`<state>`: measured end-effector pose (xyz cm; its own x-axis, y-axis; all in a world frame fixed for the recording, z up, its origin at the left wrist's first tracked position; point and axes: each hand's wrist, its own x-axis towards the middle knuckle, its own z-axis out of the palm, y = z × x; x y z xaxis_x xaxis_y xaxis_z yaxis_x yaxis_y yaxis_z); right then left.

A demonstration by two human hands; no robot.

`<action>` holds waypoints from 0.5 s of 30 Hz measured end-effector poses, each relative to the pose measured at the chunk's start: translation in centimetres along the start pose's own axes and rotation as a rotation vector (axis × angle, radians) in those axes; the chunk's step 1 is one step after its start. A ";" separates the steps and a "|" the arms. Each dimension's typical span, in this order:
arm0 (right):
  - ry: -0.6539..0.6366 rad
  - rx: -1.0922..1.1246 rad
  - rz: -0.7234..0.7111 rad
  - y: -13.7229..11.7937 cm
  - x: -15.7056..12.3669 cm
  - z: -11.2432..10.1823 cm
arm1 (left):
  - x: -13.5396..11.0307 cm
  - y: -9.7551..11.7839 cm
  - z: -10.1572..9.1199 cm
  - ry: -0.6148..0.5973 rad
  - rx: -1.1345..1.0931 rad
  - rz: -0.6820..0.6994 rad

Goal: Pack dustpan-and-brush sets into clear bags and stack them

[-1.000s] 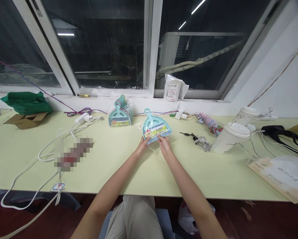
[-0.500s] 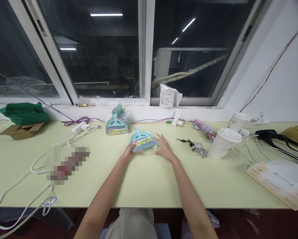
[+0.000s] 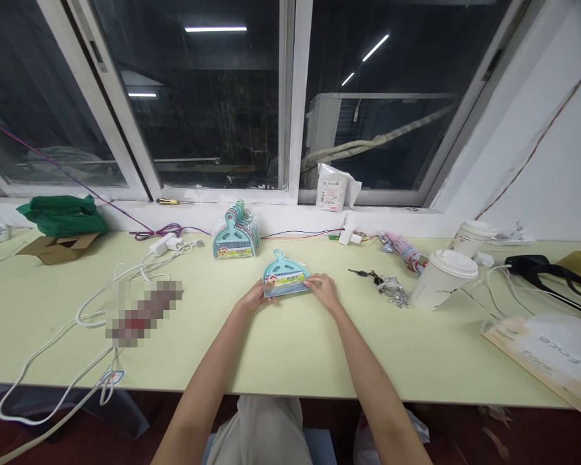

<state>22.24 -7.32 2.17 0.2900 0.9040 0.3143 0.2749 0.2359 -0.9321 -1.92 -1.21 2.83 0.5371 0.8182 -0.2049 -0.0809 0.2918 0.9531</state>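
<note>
A: What have the hands got?

B: Both are closed on one thing. The left hand (image 3: 254,298) pinches the near left corner of the small dustpan pack (image 3: 285,276), and the right hand (image 3: 323,289) curls its fingers over the near right corner.

A: Where is the pack?

B: Low over the table (image 3: 290,352), in the middle, straight ahead of the person, with the handle pointing to the window. I can't tell whether it rests flat or is tipped up a little.

A: How should it be handled?

B: The clear wrapper looks slippery, so I'd judge a corner hold with even pressure on both sides is best; squeezing the middle would crumple the label.

A: What's around it?

B: A stack of like packs (image 3: 235,229) stands just behind, to the left. Keys (image 3: 386,285) lie near the right hand, with two lidded paper cups (image 3: 443,278) beyond them. White cables (image 3: 139,271) loop well off to the left.

A: Anything in the way?

B: Nothing close. The cups are the risk if the right elbow swings wide.
</note>
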 end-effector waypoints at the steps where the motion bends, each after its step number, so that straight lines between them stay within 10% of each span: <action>1: 0.017 0.000 -0.011 0.1 -0.1 0.2 | -0.1 -0.1 0.1 -0.009 0.007 0.009; 8: 0.045 0.114 -0.087 -0.5 -0.4 0.6 | -0.6 -0.1 0.3 -0.062 -0.017 0.071; 15: 0.111 -0.023 -0.068 1.0 -0.1 0.7 | -0.5 -0.5 1.7 0.203 0.052 0.177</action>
<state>21.81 -6.92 1.02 0.3697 0.8408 0.3955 0.3181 0.2854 -0.9041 -0.70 -2.65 2.82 0.3389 0.9382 -0.0695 -0.1128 0.1139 0.9871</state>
